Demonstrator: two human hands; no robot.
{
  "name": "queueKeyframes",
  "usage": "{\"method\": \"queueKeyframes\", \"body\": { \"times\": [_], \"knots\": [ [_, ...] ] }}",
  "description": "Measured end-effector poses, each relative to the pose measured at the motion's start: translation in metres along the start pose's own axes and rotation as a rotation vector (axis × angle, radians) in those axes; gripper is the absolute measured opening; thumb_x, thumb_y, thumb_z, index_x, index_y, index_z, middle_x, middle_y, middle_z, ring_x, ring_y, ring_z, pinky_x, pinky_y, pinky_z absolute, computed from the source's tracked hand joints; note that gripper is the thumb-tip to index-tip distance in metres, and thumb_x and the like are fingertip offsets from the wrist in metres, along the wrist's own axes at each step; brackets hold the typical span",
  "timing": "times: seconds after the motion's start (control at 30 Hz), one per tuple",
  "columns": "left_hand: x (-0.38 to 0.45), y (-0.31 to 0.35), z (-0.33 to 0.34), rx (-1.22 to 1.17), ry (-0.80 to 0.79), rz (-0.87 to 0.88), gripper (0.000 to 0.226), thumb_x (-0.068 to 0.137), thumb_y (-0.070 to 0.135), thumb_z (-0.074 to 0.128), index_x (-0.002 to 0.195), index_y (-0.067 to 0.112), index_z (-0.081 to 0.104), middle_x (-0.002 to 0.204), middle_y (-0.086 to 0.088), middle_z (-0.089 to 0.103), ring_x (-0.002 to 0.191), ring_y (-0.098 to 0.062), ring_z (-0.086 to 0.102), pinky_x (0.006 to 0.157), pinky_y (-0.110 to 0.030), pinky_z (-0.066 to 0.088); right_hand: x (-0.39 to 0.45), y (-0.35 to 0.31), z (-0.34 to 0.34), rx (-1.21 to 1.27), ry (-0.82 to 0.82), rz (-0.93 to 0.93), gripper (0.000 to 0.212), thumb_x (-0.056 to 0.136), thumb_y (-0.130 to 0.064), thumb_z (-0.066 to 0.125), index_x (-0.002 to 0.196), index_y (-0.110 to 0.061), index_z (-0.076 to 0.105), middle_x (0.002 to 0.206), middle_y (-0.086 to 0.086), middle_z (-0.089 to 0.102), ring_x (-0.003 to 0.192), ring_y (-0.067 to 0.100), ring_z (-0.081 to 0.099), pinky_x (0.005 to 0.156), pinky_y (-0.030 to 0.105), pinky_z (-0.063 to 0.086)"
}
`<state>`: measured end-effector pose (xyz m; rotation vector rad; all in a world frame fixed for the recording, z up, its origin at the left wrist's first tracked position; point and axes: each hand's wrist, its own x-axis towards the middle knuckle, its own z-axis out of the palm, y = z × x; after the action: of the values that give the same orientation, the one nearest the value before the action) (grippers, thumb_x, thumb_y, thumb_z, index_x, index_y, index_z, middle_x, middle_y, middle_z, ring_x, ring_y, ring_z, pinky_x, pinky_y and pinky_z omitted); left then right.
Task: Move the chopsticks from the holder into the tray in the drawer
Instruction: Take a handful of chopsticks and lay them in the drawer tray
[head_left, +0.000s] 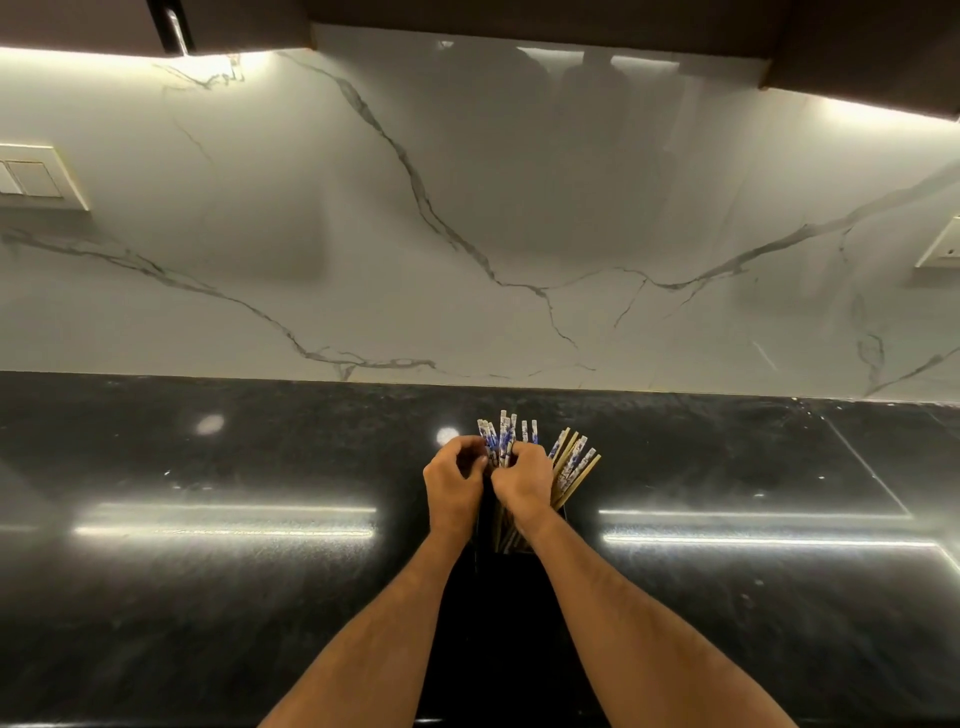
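Observation:
Several chopsticks with blue-and-white patterned tops (506, 434) stand in a dark holder (511, 540) on the black countertop. A second bunch (571, 462) leans out to the right. My left hand (454, 480) grips the left side of the upright bunch with curled fingers. My right hand (522, 480) is closed around the middle of the same bunch, just right of the left hand. The holder is mostly hidden behind my wrists. No drawer or tray is in view.
The glossy black countertop (208, 571) stretches left and right, ending at a white marble backsplash (467, 208). Wall switches (31, 176) sit at the far left and an outlet (940, 244) at the far right. Dark cabinets hang overhead.

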<state>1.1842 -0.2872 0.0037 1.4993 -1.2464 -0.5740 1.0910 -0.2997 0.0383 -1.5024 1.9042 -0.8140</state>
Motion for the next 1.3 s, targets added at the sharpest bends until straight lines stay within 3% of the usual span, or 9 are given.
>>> {"method": "queueKeyframes", "body": {
  "times": [0.2,0.3,0.4,0.57,0.7,0.8,0.97,1.13,1.3],
  "knots": [
    [0.003,0.003,0.003,-0.006,-0.012,-0.045,0.03,0.086,-0.002,0.074,0.112,0.012,0.07,0.101,0.004,0.072,0.09,-0.003,0.067,0.078,0.0,0.049,0.006,0.005,-0.007,0.088,-0.078,0.035,0.035,0.078,0.013,0.067,0.063,-0.016,0.057,0.067,0.001,0.061,0.062,0.012,0.059,0.046,0.021,0.043],
    [0.003,0.003,0.004,0.008,-0.014,-0.041,0.03,0.086,-0.003,0.074,0.113,0.01,0.071,0.101,0.001,0.072,0.091,-0.006,0.067,0.077,0.001,0.048,0.004,0.004,-0.008,0.045,-0.093,0.0,0.039,0.08,0.009,0.07,0.06,-0.021,0.054,0.062,-0.005,0.058,0.058,0.005,0.056,0.047,0.015,0.04],
    [0.006,0.003,0.005,0.013,-0.019,-0.023,0.028,0.086,-0.003,0.074,0.112,0.008,0.071,0.103,-0.002,0.074,0.091,-0.006,0.068,0.08,0.0,0.049,0.0,0.001,-0.011,0.042,-0.033,0.007,0.041,0.083,0.005,0.067,0.058,-0.021,0.048,0.06,-0.007,0.052,0.053,0.002,0.047,0.043,0.01,0.03],
    [0.008,0.008,0.003,0.009,-0.009,0.0,0.026,0.088,-0.001,0.073,0.112,0.009,0.071,0.104,-0.001,0.074,0.09,-0.002,0.067,0.079,-0.001,0.049,0.002,-0.001,-0.008,0.075,0.032,0.017,0.035,0.083,0.004,0.068,0.061,-0.018,0.052,0.063,-0.005,0.055,0.058,0.007,0.054,0.044,0.014,0.031],
    [0.005,0.007,0.0,-0.038,-0.007,-0.031,0.024,0.089,0.004,0.073,0.112,0.01,0.07,0.1,0.002,0.073,0.088,0.003,0.067,0.081,-0.005,0.052,0.009,-0.002,-0.011,0.114,0.062,-0.04,0.013,0.081,-0.003,0.079,0.078,-0.011,0.069,0.073,0.0,0.069,0.068,0.012,0.067,0.052,0.021,0.052],
    [0.003,0.006,-0.002,-0.085,-0.048,-0.05,0.023,0.092,0.002,0.069,0.114,0.007,0.069,0.098,0.002,0.074,0.086,0.004,0.07,0.084,-0.015,0.058,0.015,-0.005,-0.017,0.189,0.029,-0.096,0.019,0.078,-0.004,0.083,0.09,-0.014,0.073,0.08,-0.001,0.075,0.073,0.011,0.073,0.066,0.033,0.064],
    [0.001,0.016,-0.002,-0.062,-0.219,0.026,0.023,0.093,0.004,0.069,0.116,0.007,0.069,0.098,0.001,0.073,0.091,-0.007,0.072,0.083,-0.02,0.059,0.013,-0.018,-0.041,0.375,0.026,-0.147,0.024,0.086,0.004,0.073,0.105,-0.011,0.068,0.091,0.007,0.077,0.077,0.016,0.077,0.064,0.045,0.065],
    [0.005,0.038,-0.005,-0.048,-0.322,0.06,0.018,0.095,0.007,0.066,0.112,0.005,0.071,0.097,-0.005,0.077,0.088,-0.011,0.074,0.081,-0.022,0.06,0.009,-0.034,-0.066,0.532,0.063,-0.189,0.03,0.089,0.006,0.069,0.116,-0.005,0.066,0.093,0.008,0.077,0.079,0.015,0.077,0.074,0.039,0.065],
    [0.004,0.058,-0.012,-0.079,-0.381,-0.007,0.012,0.096,0.004,0.064,0.105,0.003,0.072,0.088,-0.002,0.076,0.074,0.002,0.07,0.067,-0.011,0.053,0.005,-0.037,-0.077,0.542,0.044,-0.243,0.031,0.089,0.005,0.07,0.117,-0.005,0.066,0.093,0.008,0.077,0.079,0.015,0.078,0.077,0.039,0.064]
  ]
}}
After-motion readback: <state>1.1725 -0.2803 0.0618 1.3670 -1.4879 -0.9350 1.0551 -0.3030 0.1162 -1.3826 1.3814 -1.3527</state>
